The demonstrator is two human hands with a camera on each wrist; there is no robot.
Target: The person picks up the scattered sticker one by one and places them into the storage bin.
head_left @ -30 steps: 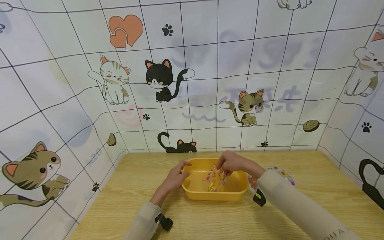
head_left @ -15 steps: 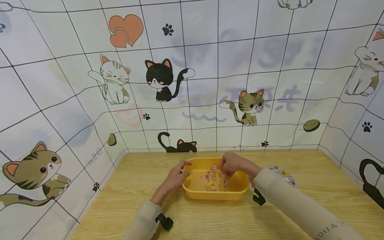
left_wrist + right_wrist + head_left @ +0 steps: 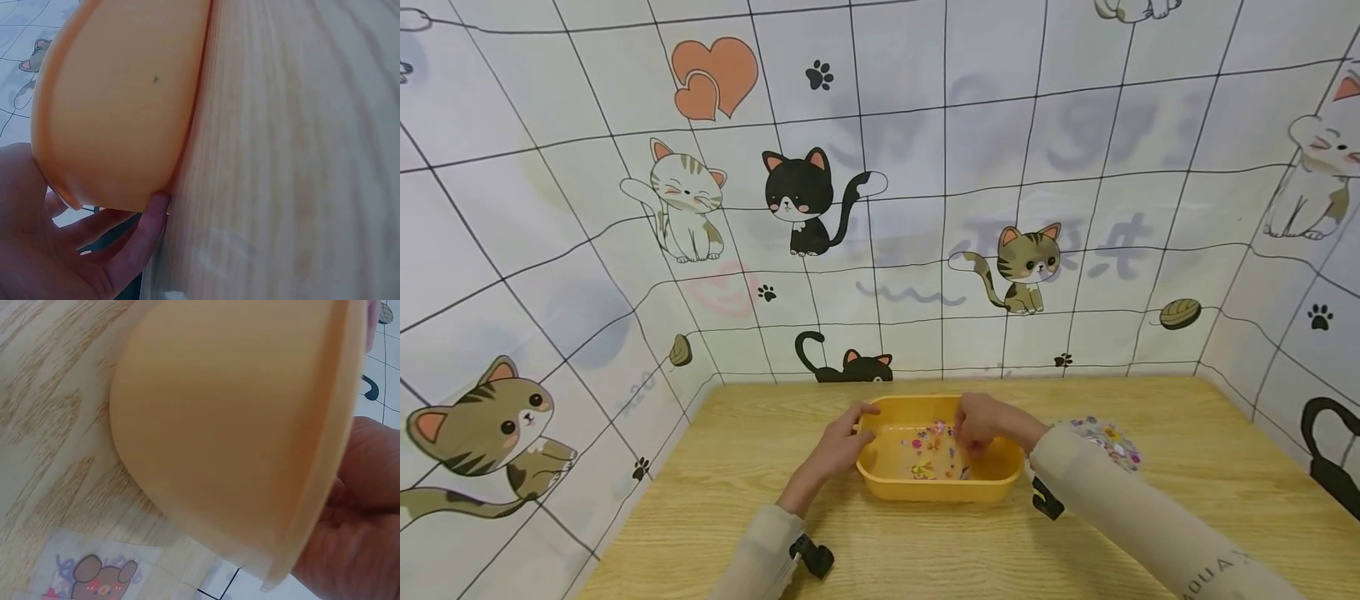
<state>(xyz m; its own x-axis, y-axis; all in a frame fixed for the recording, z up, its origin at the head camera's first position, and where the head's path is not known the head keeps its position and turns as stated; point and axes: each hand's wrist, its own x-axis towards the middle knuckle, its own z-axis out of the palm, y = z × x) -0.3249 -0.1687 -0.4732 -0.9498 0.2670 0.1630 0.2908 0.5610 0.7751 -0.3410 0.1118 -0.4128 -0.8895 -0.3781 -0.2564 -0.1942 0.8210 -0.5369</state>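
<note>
A yellow plastic basin [image 3: 936, 490] stands on the wooden table, with small colourful pieces [image 3: 922, 470] scattered over its floor. At the basin's left end my left hand [image 3: 837, 444] grips the rim, thumb over the edge and fingers along the outside. The left wrist view shows those fingers [image 3: 147, 234] against the basin's outer wall [image 3: 125, 100]. My right hand [image 3: 988, 421] reaches down into the basin's right half, fingers bent toward the pieces. In the right wrist view the basin wall [image 3: 231, 425] hides the fingertips of the right hand [image 3: 369, 512]; I cannot tell whether they hold a piece.
Right of the basin, partly behind the right sleeve [image 3: 1112, 492], lies a colourful patch of small items [image 3: 1112, 437]. A clear sheet with a cartoon bear [image 3: 103, 578] lies on the table [image 3: 722, 467]. Cat-printed sheeting [image 3: 910, 250] rises behind and at both sides.
My right hand has moved slightly right and lower inside the basin. The pieces lie a little more spread out, one now farther right and nearer the front wall. My left hand keeps its hold.
</note>
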